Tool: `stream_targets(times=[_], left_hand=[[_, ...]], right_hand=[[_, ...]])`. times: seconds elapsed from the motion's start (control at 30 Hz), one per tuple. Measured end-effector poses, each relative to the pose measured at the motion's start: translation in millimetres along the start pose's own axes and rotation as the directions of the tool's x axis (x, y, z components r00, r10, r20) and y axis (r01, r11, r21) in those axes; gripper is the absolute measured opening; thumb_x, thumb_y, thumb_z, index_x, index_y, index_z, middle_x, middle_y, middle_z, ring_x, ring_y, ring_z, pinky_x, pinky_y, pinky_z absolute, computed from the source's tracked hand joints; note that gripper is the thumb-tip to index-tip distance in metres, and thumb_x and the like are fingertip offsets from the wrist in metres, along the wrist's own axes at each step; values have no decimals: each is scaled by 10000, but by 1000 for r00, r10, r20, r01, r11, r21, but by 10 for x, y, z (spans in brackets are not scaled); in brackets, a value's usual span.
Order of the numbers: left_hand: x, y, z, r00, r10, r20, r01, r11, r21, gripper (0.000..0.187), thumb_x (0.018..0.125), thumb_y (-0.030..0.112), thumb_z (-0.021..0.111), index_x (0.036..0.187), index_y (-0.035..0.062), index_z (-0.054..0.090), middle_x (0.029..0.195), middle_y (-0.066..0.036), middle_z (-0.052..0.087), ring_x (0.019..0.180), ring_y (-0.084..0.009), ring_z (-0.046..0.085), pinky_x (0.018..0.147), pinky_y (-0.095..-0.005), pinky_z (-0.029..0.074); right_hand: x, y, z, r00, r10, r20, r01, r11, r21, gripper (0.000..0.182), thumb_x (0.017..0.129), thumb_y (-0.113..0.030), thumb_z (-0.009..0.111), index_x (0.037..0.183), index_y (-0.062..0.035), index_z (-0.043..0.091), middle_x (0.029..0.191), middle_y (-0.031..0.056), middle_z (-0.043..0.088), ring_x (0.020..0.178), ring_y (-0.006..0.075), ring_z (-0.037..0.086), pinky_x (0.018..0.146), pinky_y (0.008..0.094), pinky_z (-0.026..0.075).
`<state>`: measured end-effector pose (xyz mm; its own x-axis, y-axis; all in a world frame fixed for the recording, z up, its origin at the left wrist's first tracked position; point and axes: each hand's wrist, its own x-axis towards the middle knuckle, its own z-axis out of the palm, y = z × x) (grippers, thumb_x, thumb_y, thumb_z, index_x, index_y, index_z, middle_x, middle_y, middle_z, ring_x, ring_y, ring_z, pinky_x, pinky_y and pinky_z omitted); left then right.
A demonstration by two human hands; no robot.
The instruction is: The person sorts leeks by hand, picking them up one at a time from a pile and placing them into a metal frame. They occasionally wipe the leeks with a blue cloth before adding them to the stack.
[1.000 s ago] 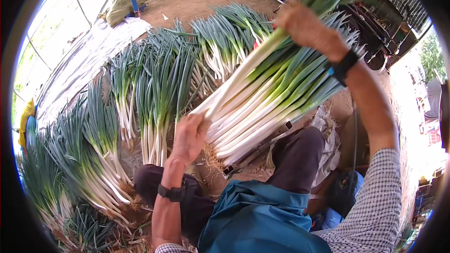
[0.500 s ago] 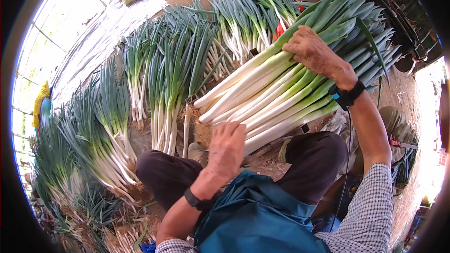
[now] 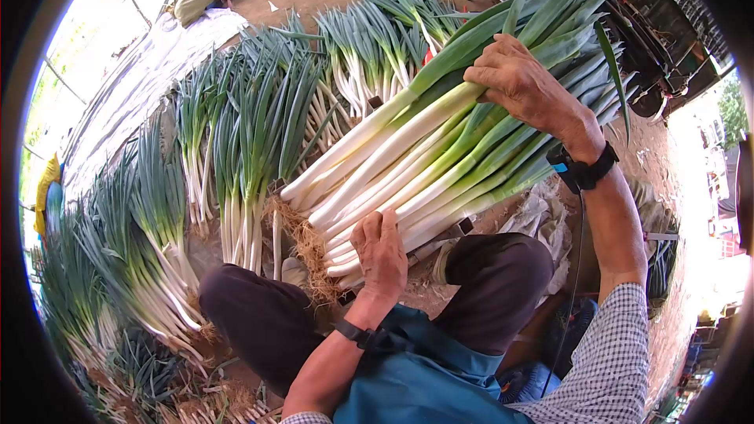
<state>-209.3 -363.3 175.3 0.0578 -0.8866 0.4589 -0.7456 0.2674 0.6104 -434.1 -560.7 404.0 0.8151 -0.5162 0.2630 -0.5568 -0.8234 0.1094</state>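
A large bundle of green onions (image 3: 377, 180) lies slantwise in front of me. Its root ends (image 3: 310, 255) point left toward my knees, and its leaves spread to the upper right. My right hand (image 3: 522, 82) is closed round one upper green onion (image 3: 452, 104), where its white stalk turns green. Against the near side of the white stalks rests my left hand (image 3: 381, 255), its fingers stretched up over them. The far sides of the stalks under both hands are hidden.
More green onions (image 3: 263, 133) lie in bunches at the left and behind. Dark metal supports (image 3: 465, 225) show at the bundle's edges. My bent knees (image 3: 495, 267) are close below it. A cable (image 3: 580, 267) hangs from my right wrist device. Equipment (image 3: 628, 39) stands at the upper right.
The view has shifted, so the scene sits farther left. My left hand has moved right along the bundle, uncovering more root ends. My right hand stays at the upper green onion.
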Motion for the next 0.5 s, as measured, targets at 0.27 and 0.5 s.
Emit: stream_targets(times=[0.27,0.5], left_hand=[[-106,71,0,999,-19,-38,19,1000,4,444,813,-38,580,1256,-14,562,1184,-192,526,1080,-377,491,966,-482,379],[-126,70,48,988,-1,-152,2,1000,2,438,809,-31,604,1245,-3,582,1197,-187,540,1124,-368,515,987,-472,387]], right_hand=[[-380,-245,589,994,14,110,-36,980,193,312,747,-96,791,1046,-54,711,1010,104,649,1041,308,575,1011,445,419],[-303,-198,731,992,3,128,-37,964,263,274,738,-174,802,976,-65,721,947,99,643,984,324,577,912,437,431]])
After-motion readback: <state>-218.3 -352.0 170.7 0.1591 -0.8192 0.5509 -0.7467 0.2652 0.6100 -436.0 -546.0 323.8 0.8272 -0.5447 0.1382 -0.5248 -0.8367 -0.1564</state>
